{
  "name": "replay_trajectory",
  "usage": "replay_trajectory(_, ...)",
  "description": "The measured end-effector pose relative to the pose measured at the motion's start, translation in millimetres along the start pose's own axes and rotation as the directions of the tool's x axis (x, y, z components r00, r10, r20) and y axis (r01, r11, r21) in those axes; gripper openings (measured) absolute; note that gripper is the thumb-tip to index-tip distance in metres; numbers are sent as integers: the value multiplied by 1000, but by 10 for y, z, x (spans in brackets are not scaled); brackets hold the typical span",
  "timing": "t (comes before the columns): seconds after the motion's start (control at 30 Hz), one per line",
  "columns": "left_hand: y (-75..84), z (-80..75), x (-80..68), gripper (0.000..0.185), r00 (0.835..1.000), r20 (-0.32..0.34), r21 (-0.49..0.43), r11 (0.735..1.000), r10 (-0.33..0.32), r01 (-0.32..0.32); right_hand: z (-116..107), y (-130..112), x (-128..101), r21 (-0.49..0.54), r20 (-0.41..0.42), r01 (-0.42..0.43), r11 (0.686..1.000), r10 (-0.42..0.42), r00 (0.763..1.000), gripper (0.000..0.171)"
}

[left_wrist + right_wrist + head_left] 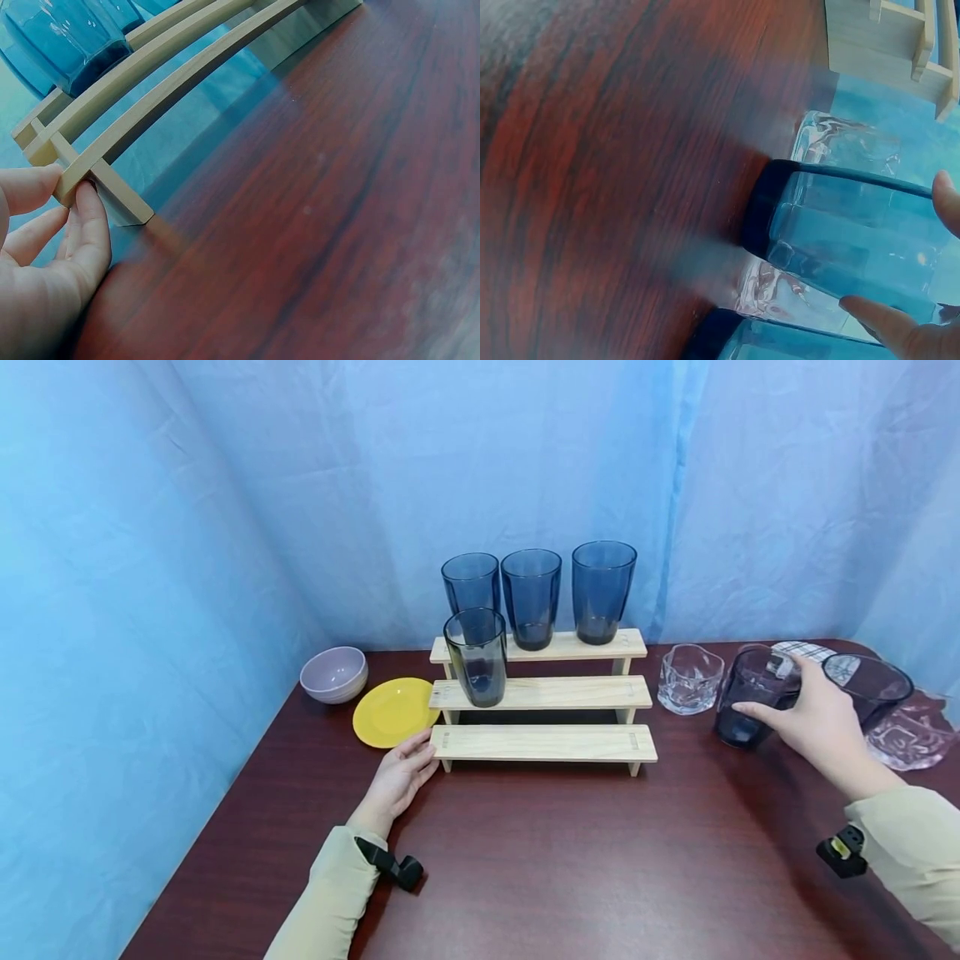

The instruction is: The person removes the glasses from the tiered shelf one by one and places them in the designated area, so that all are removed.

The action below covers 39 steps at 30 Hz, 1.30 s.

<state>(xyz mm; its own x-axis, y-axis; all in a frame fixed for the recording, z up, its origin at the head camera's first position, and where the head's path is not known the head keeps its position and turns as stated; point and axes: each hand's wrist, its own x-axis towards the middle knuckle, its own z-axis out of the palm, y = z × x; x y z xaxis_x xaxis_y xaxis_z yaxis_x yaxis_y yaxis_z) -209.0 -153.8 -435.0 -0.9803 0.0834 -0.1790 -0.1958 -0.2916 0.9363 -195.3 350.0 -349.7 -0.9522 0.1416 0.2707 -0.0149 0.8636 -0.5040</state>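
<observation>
A three-step wooden rack point(543, 742) stands mid-table. My left hand point(399, 777) pinches the left end of its lowest step, which the left wrist view shows between thumb and fingers point(91, 229). On the top step stand three blue drinking glasses point(531, 602); another blue glass point(480, 664) is at the left of the middle step. Over on the right, my right hand point(821, 722) holds a dark blue glass point(738, 722) near its rim, thumb on one side and fingers on the other. Whether its base point(765, 210) touches the table cannot be told.
Another dark blue glass point(873, 689) stands right of my right hand. Clear glass tumblers point(690, 681) stand left of it and behind. A checked round item point(806, 649) lies at the back. A lilac bowl point(333, 675) and yellow plate point(393, 714) sit left of the rack.
</observation>
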Motion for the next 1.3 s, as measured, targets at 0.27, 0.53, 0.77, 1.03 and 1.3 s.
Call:
replay_trajectory(0.27, -2, 0, -6, 49, 1000, -12, 4, 1000, 0, 1, 10, 2, -17, 9, -5, -8, 1000, 8, 1000, 100)
replay_trajectory(0.53, 1, 1, -21, 50, 1000, -20, -6, 1000, 4, -4, -54, -5, -62, -16, 14, -30, 999, 30, 999, 97)
replay_trajectory(0.77, -1, 12, -14, 48, 999, -35, 5, 1000, -2, 2, -170, 3, -92, -53, 69, -36, 998, 39, 997, 98)
replay_trajectory(1.03, -10, 6, -22, 48, 1000, -29, 4, 1000, 2, -1, -274, -100, -198, -71, 41, -74, 995, 77, 996, 97)
replay_trajectory(1.3, 5, 12, -7, 48, 999, -35, -9, 1000, -18, 17, -312, -363, -404, -64, -9, 31, 997, -32, 999, 86)
